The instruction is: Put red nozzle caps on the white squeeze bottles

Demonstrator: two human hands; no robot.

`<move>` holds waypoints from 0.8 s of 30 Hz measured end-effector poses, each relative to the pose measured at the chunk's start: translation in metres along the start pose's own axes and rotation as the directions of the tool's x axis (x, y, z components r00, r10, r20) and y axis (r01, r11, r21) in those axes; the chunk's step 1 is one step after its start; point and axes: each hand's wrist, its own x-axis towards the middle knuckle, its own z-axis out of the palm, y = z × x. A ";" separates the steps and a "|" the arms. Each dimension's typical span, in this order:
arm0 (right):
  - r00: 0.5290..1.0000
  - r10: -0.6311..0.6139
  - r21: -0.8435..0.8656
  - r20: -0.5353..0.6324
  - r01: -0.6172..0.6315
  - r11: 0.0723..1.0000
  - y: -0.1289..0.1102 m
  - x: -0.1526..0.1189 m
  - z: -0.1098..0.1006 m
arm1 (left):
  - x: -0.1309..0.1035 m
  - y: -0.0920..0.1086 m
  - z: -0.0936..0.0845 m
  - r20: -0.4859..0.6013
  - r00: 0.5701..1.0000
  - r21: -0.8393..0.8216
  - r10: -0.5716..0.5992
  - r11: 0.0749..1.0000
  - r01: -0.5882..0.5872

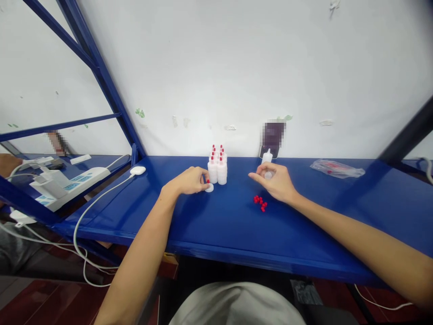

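Several white bottles with red tips (221, 171) stand grouped near the middle of the blue table. Just left of them, my left hand (194, 180) is closed, its fingertips at a small red cap (208, 181) above a round white piece (209, 188). To the right, my right hand (275, 179) has its thumb stretched out and its other fingers curled round a whitish bottle part (268, 174). A white bottle top without a red cap (267, 156) shows behind that hand. Loose red caps (260, 201) lie on the table below my right hand.
A dark phone (273, 137) leans on the wall. A clear plastic bag (337, 168) with red bits lies at the right. At the left are a white charger (137, 170) with its cable and a power strip (77, 185). Another person's hand (9, 165) shows at the far left.
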 end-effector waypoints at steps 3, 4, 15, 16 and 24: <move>0.998 -0.038 0.020 -0.051 0.039 0.999 0.004 -0.001 -0.001 | 0.002 -0.003 0.002 -0.040 0.999 -0.065 0.006 0.998 -0.008; 0.997 -0.060 0.043 -0.054 0.063 0.997 0.006 -0.001 -0.002 | 0.002 -0.003 0.001 -0.051 0.999 -0.074 0.010 0.997 -0.014; 0.987 0.049 0.226 0.153 -0.083 0.971 0.015 0.003 0.005 | 0.016 0.058 0.057 -0.165 0.881 -0.035 0.444 0.890 -0.455; 0.983 0.047 0.211 0.177 -0.085 0.974 0.015 0.003 0.006 | 0.020 0.062 0.065 -0.134 0.870 -0.025 0.475 0.876 -0.482; 0.958 0.075 0.110 0.277 -0.109 0.988 0.017 0.004 0.010 | 0.037 0.065 0.084 -0.113 0.856 0.111 0.505 0.862 -0.494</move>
